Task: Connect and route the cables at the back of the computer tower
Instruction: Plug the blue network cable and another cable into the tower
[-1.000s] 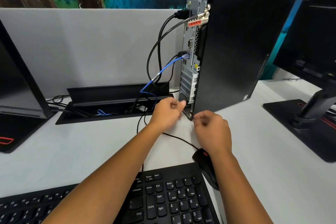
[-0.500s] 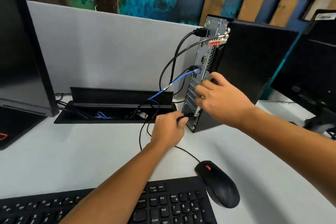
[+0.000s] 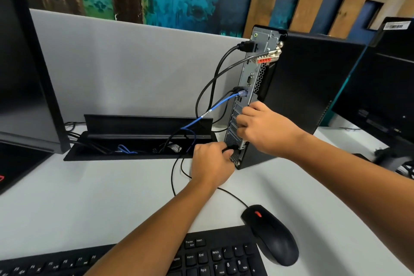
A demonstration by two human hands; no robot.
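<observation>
A slim black computer tower (image 3: 313, 87) stands upright on the white desk, its grey back panel (image 3: 248, 83) facing left. A black cable (image 3: 224, 60) is plugged in near the top, and a blue network cable (image 3: 215, 107) sits in a port at mid height. My left hand (image 3: 212, 163) pinches a black plug (image 3: 231, 148) against the bottom of the panel. My right hand (image 3: 266, 129) grips the panel's edge above it, fingers curled over the slot covers. A steel lock cable (image 3: 233, 65) with a red-dialled lock hangs from the top.
An open black cable tray (image 3: 143, 123) is sunk in the desk left of the tower, with several wires in it. A black mouse (image 3: 273, 235) and keyboard (image 3: 201, 257) lie in front. Monitors stand at far left (image 3: 24, 74) and far right (image 3: 385, 87).
My right hand rose from the desk near the tower's base to the back panel and gripped it. My left hand stayed low at the panel with the plug. The view shifted left.
</observation>
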